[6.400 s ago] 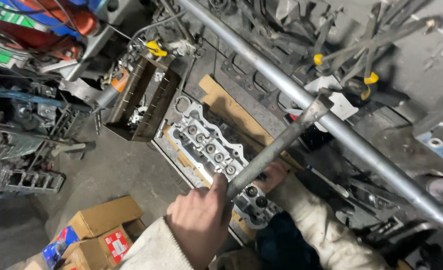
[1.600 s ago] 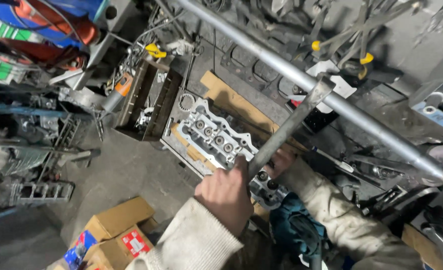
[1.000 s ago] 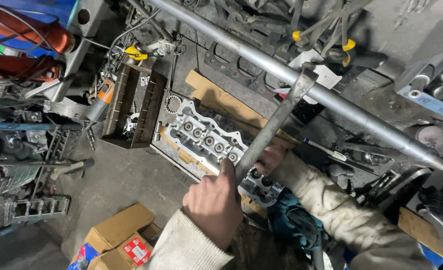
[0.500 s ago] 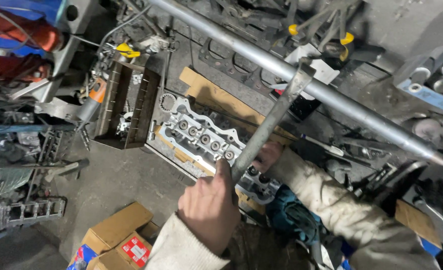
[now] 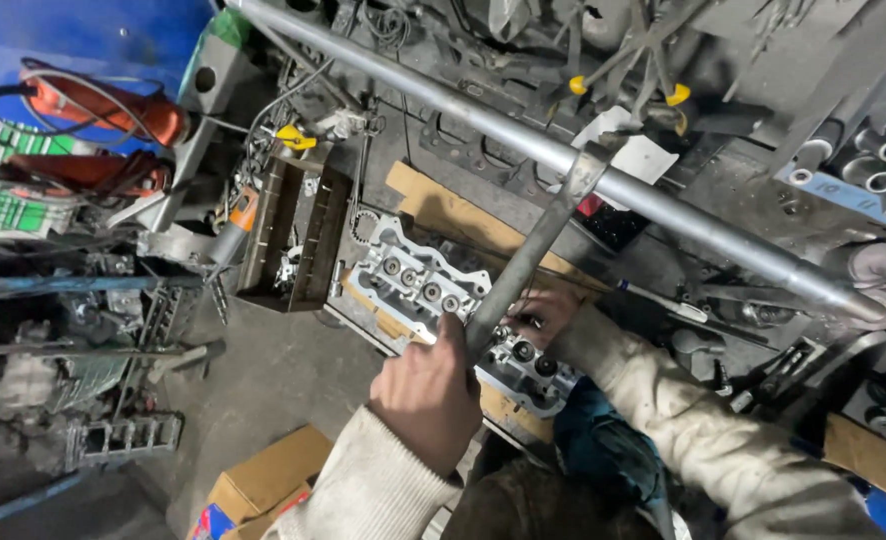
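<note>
Cylinder head (image 5: 433,290) work is mid-step: left hand (image 5: 428,395) grips the lever bar (image 5: 528,255), right hand (image 5: 543,315) fingers rest on valves, so steady downward pressure seems needed.

Cylinder head (image 5: 433,295) on cardboard-topped bench (image 5: 443,215)

A long steel pipe (image 5: 603,180) slants across the top. Left of the work sits a dark compartmented tray (image 5: 293,235) of small parts — orange cylinders (image 5: 103,110) with cables beyond it. Cardboard boxes (image 5: 263,480) lie low on the grey floor (image 5: 263,370); yellow-tipped clamps (image 5: 623,85) hang above.
</note>
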